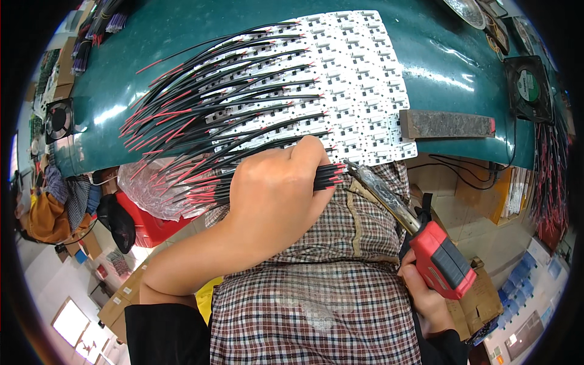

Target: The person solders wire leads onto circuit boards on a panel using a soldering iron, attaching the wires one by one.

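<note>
Green counter point(182, 55) up top, w/ a white board panel point(365, 79) lying on it; black/red wire pairs already fanned out across the panel's left. Checked apron point(316, 292) below. Left hand point(277, 194) closed tight round a wire bundle point(201, 188), held just at the panel's near edge. Right hand point(426, 292) wrapped round a red-grip soldering iron point(420, 234), tip near the bundle's ends.

The person wears a black top with sleeves pushed back above the left elbow and ending at the right wrist. A checked cloth in brown, white and dark lines covers the lap, probably an apron. Both hands are bare, without gloves or rings.
</note>
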`<state>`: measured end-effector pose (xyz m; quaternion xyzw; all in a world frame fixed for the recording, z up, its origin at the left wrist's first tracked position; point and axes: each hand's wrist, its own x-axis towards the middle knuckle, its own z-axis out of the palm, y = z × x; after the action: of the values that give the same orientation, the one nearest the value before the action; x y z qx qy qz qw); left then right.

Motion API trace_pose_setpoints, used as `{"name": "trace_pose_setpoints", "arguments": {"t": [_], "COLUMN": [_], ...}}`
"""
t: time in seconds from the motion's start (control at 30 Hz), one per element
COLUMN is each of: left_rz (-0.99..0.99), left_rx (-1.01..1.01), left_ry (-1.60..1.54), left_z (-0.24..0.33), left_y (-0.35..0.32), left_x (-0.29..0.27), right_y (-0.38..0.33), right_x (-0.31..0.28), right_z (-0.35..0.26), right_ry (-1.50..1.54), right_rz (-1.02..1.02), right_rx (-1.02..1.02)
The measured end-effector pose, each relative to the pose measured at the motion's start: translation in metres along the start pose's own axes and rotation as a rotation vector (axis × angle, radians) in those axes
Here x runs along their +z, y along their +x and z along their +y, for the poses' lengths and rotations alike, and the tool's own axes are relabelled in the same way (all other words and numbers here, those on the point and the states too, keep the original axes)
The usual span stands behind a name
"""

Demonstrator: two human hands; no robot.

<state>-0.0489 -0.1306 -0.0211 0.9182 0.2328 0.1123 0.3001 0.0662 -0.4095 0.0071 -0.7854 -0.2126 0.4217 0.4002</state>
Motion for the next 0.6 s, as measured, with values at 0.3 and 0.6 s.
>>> {"name": "trace_pose_setpoints", "arguments": {"t": [0.3, 0.6], "left_rz": [-0.006, -0.002], "left_rx": [-0.014, -0.015], "left_ry": [0.014, 0.023], "left_z": [-0.0009, -0.0008], "left_y": [-0.0005, 0.0004], "left_x": [0.002, 0.0031], "right_y": [0.003, 0.0009], "right_x": [0.0046, -0.0008], "right_z": [-0.0019, -0.0043], "right_ry": [0.021, 0.036], "right_rz": [0.033, 0.005], "right_rx": [-0.026, 0.042]}}
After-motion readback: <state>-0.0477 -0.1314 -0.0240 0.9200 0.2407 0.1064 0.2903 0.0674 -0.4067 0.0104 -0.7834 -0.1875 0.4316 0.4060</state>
